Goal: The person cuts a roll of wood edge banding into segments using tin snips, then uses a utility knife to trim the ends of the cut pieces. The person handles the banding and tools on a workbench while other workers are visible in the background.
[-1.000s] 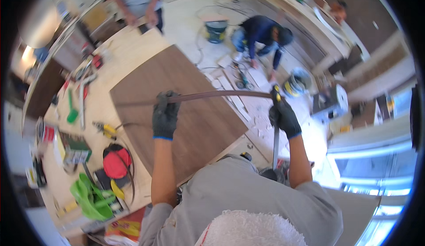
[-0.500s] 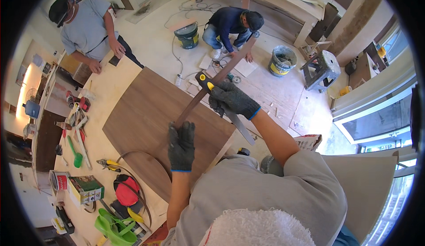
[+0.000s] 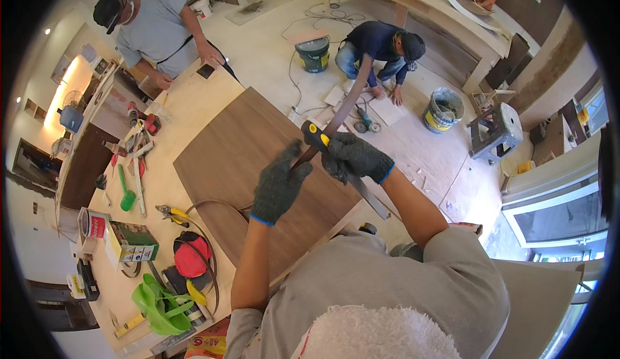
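A long, thin, dark brown edging strip (image 3: 352, 101) slants upward over a wood-grain brown panel (image 3: 258, 133) lying on the workbench. My left hand (image 3: 279, 188), in a dark grey glove, pinches the strip between thumb and fingers. Close beside it, my gloved right hand (image 3: 355, 157) is closed round a tool with a black and yellow handle (image 3: 316, 136) and a flat metal blade (image 3: 368, 197). The handle lies across the strip; whether the right fingers grip the strip too is hidden. A curled length of strip (image 3: 210, 203) loops over the panel's left side.
Yellow-handled pliers (image 3: 173, 214), a red and black pouch (image 3: 192, 256), a green bag-like thing (image 3: 158, 304) and a green scoop (image 3: 126, 188) lie along the bench's left. A person (image 3: 158, 33) stands at its far end. Another person (image 3: 381, 52) crouches beyond, near a bucket (image 3: 444, 110).
My left hand has moved up along the strip, close to the right hand, and its fingers have closed on it. The whole view has shifted, so surroundings sit further right.
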A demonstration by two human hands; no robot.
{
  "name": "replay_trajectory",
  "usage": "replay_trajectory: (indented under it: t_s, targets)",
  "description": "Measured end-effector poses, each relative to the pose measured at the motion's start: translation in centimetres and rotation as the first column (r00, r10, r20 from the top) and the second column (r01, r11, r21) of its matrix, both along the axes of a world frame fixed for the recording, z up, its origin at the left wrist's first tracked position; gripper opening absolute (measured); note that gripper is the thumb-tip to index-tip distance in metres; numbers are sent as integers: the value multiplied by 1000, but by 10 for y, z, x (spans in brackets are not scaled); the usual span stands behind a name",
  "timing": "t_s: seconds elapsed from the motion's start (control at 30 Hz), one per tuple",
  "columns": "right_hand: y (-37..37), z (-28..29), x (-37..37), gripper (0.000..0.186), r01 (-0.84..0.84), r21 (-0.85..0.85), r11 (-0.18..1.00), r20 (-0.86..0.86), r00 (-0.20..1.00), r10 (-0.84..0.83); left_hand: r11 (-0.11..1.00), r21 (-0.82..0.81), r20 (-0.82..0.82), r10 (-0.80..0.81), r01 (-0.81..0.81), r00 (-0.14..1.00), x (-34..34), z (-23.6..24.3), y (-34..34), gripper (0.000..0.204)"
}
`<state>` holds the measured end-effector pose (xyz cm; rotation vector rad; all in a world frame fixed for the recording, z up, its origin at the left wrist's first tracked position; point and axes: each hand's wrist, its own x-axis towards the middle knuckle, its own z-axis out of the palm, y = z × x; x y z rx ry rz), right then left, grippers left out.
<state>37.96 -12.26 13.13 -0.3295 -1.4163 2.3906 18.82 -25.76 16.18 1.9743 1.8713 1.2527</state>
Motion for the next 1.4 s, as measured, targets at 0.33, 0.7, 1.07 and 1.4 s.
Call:
replay_trajectory:
  t_s: [0.33,0.7,1.07,1.4]
  targets:
    - [-32,27,-7,47,82,198,977,228,965,-127,992,-122,-251,-1,-30,968,14,7,1,14]
    - [-19,11,4,48,266,478,837,394,787,-475,928,-369,-194,-27,-47,981,24,3,-50,14]
    - [20,-24,14,48,483,313,818,352,741,-572,855,-518,-59,-36,0,998,16,31,-106,10]
    - [138,-129,127,28,699,455,552,173,538,-825,789,-564,-195,161,-245,967,-66,60,-260,24]
